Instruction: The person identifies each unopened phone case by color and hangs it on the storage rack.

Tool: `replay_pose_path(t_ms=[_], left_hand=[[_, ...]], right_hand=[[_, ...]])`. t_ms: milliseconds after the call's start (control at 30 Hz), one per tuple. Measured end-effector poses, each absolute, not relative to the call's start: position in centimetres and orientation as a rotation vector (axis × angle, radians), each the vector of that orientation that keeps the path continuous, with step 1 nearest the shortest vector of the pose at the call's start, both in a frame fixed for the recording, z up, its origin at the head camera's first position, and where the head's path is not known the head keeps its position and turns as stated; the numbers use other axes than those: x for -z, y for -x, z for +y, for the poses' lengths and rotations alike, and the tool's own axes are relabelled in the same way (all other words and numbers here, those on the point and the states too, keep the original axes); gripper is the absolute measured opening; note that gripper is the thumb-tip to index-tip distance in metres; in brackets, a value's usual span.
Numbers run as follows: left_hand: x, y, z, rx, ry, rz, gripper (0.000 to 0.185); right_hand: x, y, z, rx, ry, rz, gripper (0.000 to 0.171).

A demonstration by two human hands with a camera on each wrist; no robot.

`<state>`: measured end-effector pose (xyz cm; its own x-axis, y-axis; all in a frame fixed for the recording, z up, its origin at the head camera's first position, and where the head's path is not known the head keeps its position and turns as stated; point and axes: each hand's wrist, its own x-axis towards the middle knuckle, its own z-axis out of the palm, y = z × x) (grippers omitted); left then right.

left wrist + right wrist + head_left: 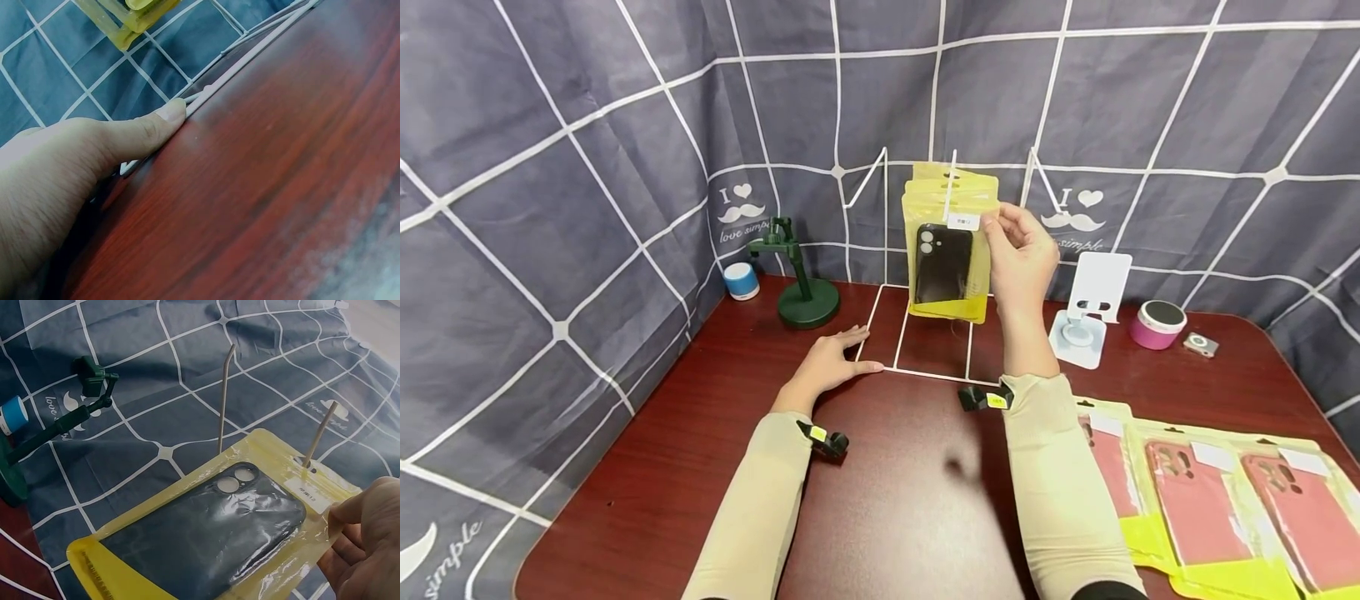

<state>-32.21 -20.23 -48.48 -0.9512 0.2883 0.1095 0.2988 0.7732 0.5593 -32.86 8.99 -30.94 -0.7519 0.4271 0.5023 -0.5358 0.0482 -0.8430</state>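
Note:
My right hand (1018, 250) pinches the top right corner of a yellow pouch (946, 262) holding a black phone case (206, 534). The pouch (187, 550) hangs by its hole on a white wire hook (319, 434) of a display rack (917, 346), in front of other yellow pouches. A second bare hook (225, 397) stands to its left. My left hand (831, 362) lies flat on the dark red table (700, 433), its fingers touching the rack's white wire base. In the left wrist view the thumb (150, 128) rests against that wire (250, 59).
Several yellow pouches with pink cases (1202, 508) lie at the table's front right. At the back stand a green phone stand (801, 287), a small blue speaker (741, 281), a white phone holder (1090, 312), a pink speaker (1157, 323) and a small silver player (1201, 343). Grey checked cloth surrounds the table.

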Motion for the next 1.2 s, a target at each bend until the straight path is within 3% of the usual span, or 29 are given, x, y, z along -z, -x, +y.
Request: replay_pose_path(t_ms=[1200], left_hand=[[48.6,32.0,-20.1,0.882,0.477,-2.944,0.093]], right_hand=[[30.8,32.2,8.9,-1.829,-0.159,-1.64,0.018]])
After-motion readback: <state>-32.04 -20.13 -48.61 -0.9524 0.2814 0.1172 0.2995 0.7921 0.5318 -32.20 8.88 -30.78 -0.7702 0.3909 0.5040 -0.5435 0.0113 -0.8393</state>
